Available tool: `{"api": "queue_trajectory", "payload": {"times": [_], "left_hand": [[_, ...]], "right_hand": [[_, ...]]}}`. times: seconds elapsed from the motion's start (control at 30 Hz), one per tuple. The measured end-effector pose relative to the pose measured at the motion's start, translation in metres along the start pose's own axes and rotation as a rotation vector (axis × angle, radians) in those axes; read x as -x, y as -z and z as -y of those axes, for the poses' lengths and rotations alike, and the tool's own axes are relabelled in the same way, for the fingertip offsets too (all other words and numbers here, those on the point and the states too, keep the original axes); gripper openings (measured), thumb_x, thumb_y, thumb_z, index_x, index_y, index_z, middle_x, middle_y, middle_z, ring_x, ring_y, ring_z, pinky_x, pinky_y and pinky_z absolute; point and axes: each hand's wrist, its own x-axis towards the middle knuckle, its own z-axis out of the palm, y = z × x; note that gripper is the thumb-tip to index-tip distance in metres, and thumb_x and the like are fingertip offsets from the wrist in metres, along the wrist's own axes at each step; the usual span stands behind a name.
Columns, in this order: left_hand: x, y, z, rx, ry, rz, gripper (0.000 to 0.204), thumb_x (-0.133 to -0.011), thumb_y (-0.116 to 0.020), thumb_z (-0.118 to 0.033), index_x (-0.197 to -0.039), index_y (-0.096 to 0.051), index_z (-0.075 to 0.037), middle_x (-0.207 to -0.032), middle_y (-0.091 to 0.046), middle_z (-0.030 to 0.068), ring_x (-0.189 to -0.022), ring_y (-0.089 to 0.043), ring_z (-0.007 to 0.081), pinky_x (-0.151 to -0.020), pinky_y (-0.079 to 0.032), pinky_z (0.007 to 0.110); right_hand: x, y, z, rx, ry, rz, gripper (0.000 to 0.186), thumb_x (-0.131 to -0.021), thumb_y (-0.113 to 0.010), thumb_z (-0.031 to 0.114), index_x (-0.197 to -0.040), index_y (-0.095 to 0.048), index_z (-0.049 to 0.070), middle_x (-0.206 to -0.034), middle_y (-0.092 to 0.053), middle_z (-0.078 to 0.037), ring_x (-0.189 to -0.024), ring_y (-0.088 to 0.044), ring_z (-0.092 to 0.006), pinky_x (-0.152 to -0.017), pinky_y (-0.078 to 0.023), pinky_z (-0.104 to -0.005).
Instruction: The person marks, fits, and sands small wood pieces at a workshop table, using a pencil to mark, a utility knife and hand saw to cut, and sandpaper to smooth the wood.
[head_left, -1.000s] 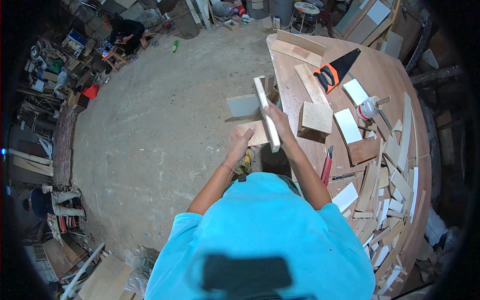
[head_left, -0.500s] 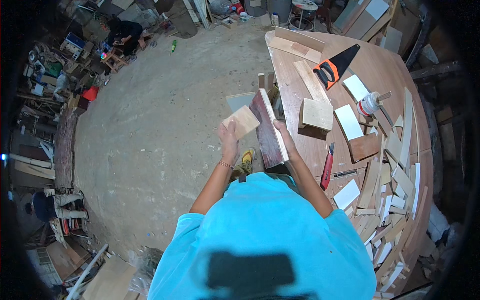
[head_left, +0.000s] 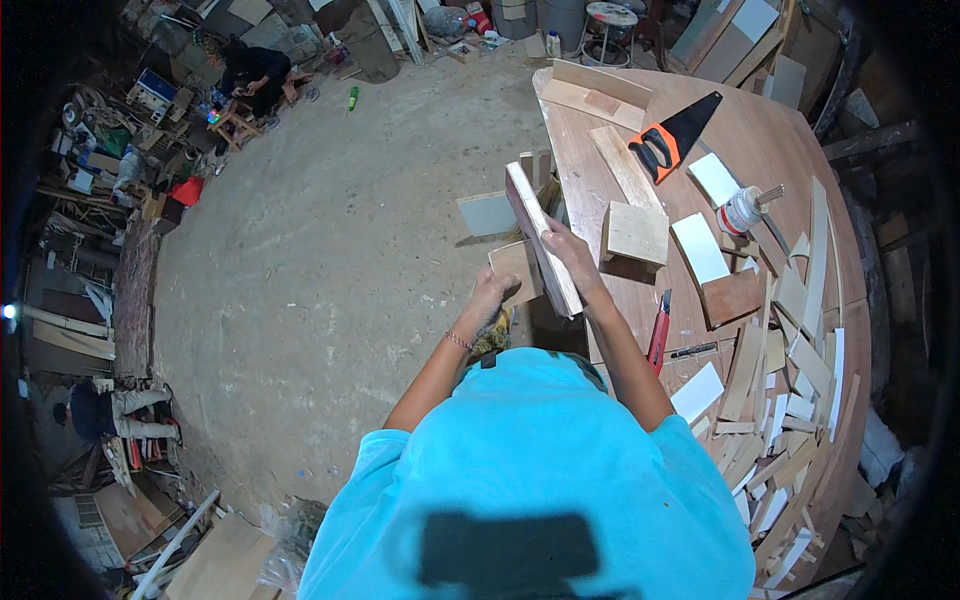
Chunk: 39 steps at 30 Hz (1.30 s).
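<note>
My left hand (head_left: 490,294) is closed on a small pale wooden block (head_left: 517,270), with the thumb lying over its face. My right hand (head_left: 572,258) grips a longer wooden board (head_left: 541,240), which stands on edge and shows its light rim. The block's right side meets or overlaps the board's left face; contact cannot be made out exactly. Both pieces are held in front of my body, just left of the workbench (head_left: 740,120). Closest to my right hand on the bench is a box-shaped wooden piece (head_left: 636,233).
On the bench lie an orange-handled handsaw (head_left: 676,137), a red utility knife (head_left: 660,333), a white glue jar (head_left: 740,210) with a brush, and many wood offcuts (head_left: 790,400). A person (head_left: 255,80) sits far left; another (head_left: 110,410) is at the left edge.
My left hand has moved right and down, bringing the block against or behind the board. The board has turned, showing more of its edge and less of its dark face.
</note>
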Motion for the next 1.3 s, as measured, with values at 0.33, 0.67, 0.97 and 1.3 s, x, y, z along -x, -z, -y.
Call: {"api": "queue_trajectory", "payload": {"times": [0.33, 0.67, 0.97, 1.3], "left_hand": [[0.002, -0.013, -0.008, -0.435, -0.420, -0.157, 0.024, -0.074, -0.051, -0.003, -0.098, -0.054, 0.001, -0.085, -0.059, 0.0089, -0.066, -0.053, 0.0161, -0.063, -0.044, 0.027], [0.005, 0.000, -0.019, -1.023, -0.703, -0.158, 0.035, -0.063, -0.060, -0.005, -0.096, -0.050, 0.000, -0.088, -0.052, 0.0175, -0.086, -0.047, 0.0349, -0.076, -0.039, 0.043], [0.009, -0.017, -0.033, -0.987, -0.779, -0.115, 0.032, -0.062, -0.057, -0.001, -0.093, -0.049, 0.000, -0.087, -0.051, 0.0170, -0.083, -0.049, 0.0344, -0.074, -0.041, 0.038], [-0.001, -0.006, -0.014, -0.996, -0.622, -0.218, 0.031, -0.062, -0.053, 0.004, -0.093, -0.050, 0.001, -0.081, -0.053, 0.0126, -0.074, -0.053, 0.0220, -0.067, -0.043, 0.029]], "right_hand": [[0.026, -0.024, 0.012, 0.803, 0.324, -0.059, 0.051, -0.064, -0.069, 0.026, -0.112, -0.057, 0.014, -0.112, -0.046, -0.023, -0.104, -0.047, -0.0330, -0.090, -0.037, -0.0353], [0.025, -0.021, 0.006, 0.781, 0.273, -0.058, 0.052, -0.061, -0.069, 0.035, -0.109, -0.059, 0.016, -0.112, -0.044, -0.024, -0.101, -0.046, -0.0366, -0.087, -0.038, -0.0409], [-0.003, -0.004, 0.020, 0.717, 0.126, -0.103, 0.051, -0.064, -0.067, 0.032, -0.110, -0.058, 0.013, -0.111, -0.045, -0.024, -0.104, -0.045, -0.0356, -0.091, -0.035, -0.0379], [0.004, -0.014, 0.011, 0.734, 0.246, -0.122, 0.053, -0.058, -0.071, 0.029, -0.109, -0.059, 0.017, -0.112, -0.044, -0.025, -0.102, -0.045, -0.0397, -0.088, -0.038, -0.0411]]}}
